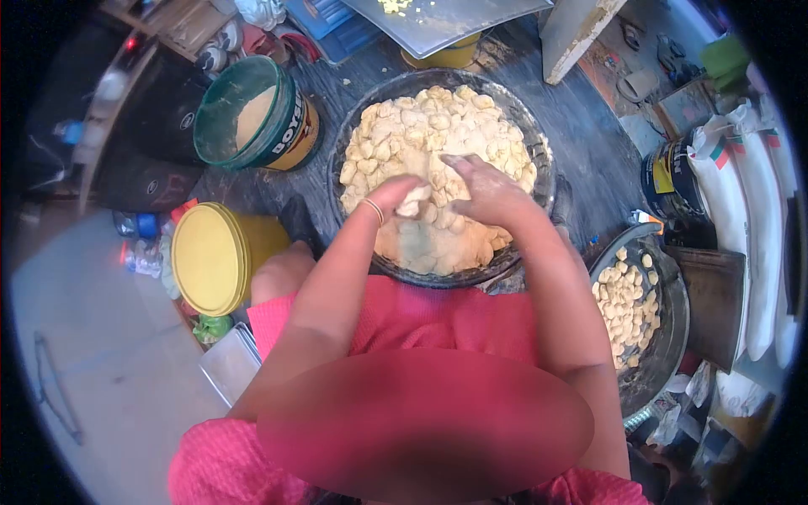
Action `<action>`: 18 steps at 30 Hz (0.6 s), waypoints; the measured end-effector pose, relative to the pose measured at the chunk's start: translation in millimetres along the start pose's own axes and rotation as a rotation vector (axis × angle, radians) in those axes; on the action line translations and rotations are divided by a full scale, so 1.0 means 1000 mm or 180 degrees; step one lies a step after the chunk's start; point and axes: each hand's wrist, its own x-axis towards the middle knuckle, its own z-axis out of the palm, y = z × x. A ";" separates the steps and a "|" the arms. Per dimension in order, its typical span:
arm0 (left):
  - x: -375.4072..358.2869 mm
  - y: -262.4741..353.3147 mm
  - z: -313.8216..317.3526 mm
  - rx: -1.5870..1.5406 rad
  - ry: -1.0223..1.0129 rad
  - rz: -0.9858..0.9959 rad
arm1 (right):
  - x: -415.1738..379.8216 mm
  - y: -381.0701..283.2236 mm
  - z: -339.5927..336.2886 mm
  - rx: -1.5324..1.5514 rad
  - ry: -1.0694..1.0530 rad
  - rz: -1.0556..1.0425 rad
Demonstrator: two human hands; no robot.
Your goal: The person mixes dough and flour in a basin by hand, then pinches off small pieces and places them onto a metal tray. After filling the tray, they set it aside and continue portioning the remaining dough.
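Note:
A large round black basin (338,151) holds many small pale dough pieces (438,114) dusted with flour. Over its middle, my left hand (397,195) has its fingers closed around a pale dough piece (413,200); a thin band circles that wrist. Just to the right, my right hand (481,190) lies over the pieces with its fingers spread and nothing seen in its grip. The two hands are a short gap apart. Part of the heap nearest my body looks smoother and more orange.
A green-rimmed bucket of flour (292,126) stands at upper left, a yellow lidded bucket (210,257) below it. Another black basin (671,337) with dough pieces is at right, near white sacks (725,202). A metal tray (446,25) juts in at top.

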 end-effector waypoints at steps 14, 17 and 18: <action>0.020 -0.033 0.002 0.2431 0.1557 0.1908 | 0.013 -0.005 -0.015 0.0170 0.0644 0.0291; 0.005 -0.074 0.071 0.3513 0.1437 0.3132 | 0.010 0.000 -0.026 0.0130 0.0421 0.0382; 0.016 -0.093 0.090 0.3941 0.0530 0.2948 | 0.008 0.002 -0.028 0.0126 0.0437 0.0391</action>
